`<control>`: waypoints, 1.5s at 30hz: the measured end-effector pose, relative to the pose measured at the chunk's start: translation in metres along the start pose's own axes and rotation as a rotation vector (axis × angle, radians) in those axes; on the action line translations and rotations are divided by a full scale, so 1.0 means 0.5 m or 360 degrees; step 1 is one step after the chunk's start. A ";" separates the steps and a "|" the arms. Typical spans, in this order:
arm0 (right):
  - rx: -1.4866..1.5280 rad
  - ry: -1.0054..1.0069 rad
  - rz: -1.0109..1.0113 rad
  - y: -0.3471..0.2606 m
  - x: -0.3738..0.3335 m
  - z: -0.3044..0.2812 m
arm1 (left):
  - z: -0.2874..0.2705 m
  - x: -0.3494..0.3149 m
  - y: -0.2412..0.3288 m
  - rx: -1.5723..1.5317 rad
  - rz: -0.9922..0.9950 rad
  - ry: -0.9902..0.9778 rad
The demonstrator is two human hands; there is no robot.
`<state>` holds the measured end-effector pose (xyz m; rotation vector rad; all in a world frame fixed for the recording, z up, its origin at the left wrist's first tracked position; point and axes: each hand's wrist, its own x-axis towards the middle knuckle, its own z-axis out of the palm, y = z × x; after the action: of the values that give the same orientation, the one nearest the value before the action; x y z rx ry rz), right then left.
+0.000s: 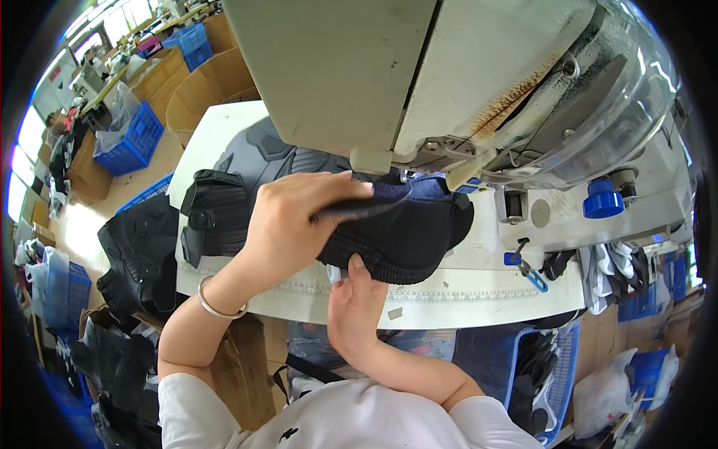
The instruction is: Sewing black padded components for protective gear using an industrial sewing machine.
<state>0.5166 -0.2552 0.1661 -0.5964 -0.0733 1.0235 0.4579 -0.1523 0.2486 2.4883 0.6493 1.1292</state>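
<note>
Blue crates (131, 142) and cardboard boxes (202, 93) line the tiled floor of a busy workshop, where you sit at a pale bench (523, 288) beneath the bulky head of a sewing machine (336, 67). A black padded piece (411, 251) with a ribbed edge and a dark blue lining (430, 188) lies in front of you at mid-bench, its far side up against the underside of the machine's head; the needle itself cannot be made out.

Your left hand (288, 221), a bangle (217, 303) at its wrist, closes round a raised flap of the piece, fingers over the top, the thumb partly hidden. Your right hand (355, 307) pinches the near ribbed edge, thumb on top, the other fingers out of sight below. To the left on the bench lie a buckled black part (217, 213) and a dark grey molded part (262, 146); at the far right stands a blue knob (602, 198).

By the look of it, you are at the positioning stage, turning back the flap and lining the piece up at the machine. The next move would seem to call for matching the layers' edges, smoothing the folds and guiding the work evenly, with fingertips clear of the stitching point.
</note>
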 end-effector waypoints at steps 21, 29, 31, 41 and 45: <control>-0.0120 -0.0080 -0.0105 -0.018 0.003 -0.014 | 0.014 0.004 -0.039 0.0344 0.0801 0.0095; -0.0129 -0.0076 -0.0155 -0.017 0.003 -0.016 | 0.024 0.000 -0.044 0.0293 0.0770 0.0113; -0.0138 -0.0078 -0.0189 -0.018 0.002 -0.015 | 0.022 0.000 -0.040 0.0302 0.0770 0.0112; -0.0089 -0.0056 -0.0131 -0.009 0.013 -0.027 | 0.009 -0.008 -0.031 0.0246 0.0620 0.0029; 0.0038 -0.0088 0.0064 -0.007 -0.011 -0.032 | -0.028 -0.017 -0.021 0.0028 0.0428 -0.0054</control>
<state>0.5215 -0.2680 0.1558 -0.5497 -0.0979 1.0787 0.4393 -0.1464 0.2470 2.6622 0.3226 1.1726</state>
